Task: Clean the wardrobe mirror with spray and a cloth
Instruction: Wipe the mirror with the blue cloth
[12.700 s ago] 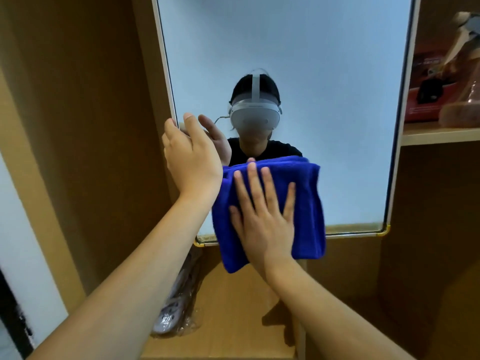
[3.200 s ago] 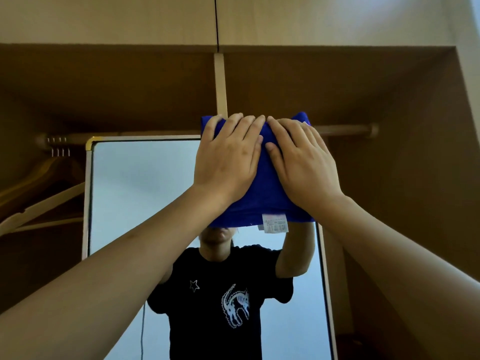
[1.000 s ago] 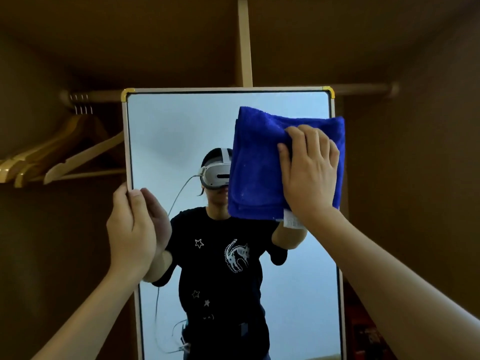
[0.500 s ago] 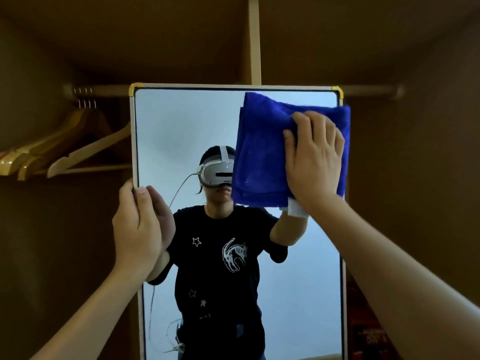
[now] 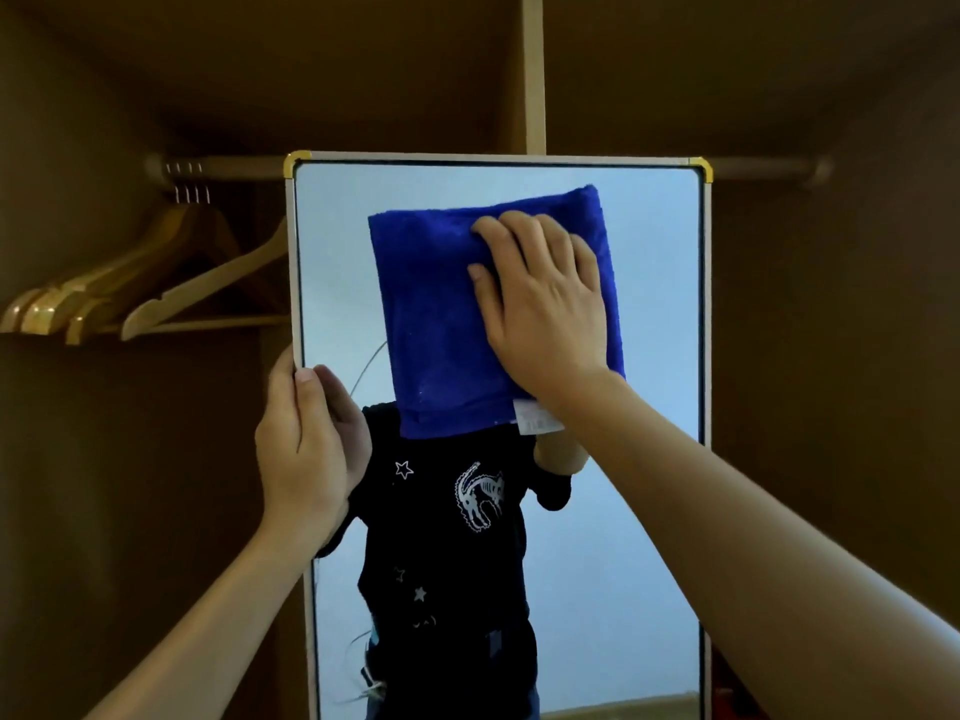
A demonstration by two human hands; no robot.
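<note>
The tall wardrobe mirror (image 5: 660,314) stands upright inside the wardrobe, framed in pale metal with gold top corners. A folded blue cloth (image 5: 436,314) lies flat against its upper middle glass. My right hand (image 5: 545,304) presses the cloth to the glass with its fingers spread over the cloth's right half. My left hand (image 5: 301,454) grips the mirror's left frame edge at mid height, thumb on the front and fingers curled behind. No spray bottle is in view.
Several wooden hangers (image 5: 140,288) hang from the clothes rail (image 5: 234,166) at the left of the mirror. A vertical wardrobe divider (image 5: 532,70) rises behind the mirror's top. The glass reflects a person in a black T-shirt.
My right hand has slid the blue cloth left and slightly down, from the mirror's top right corner to its upper middle. My left hand keeps its grip on the frame's left edge.
</note>
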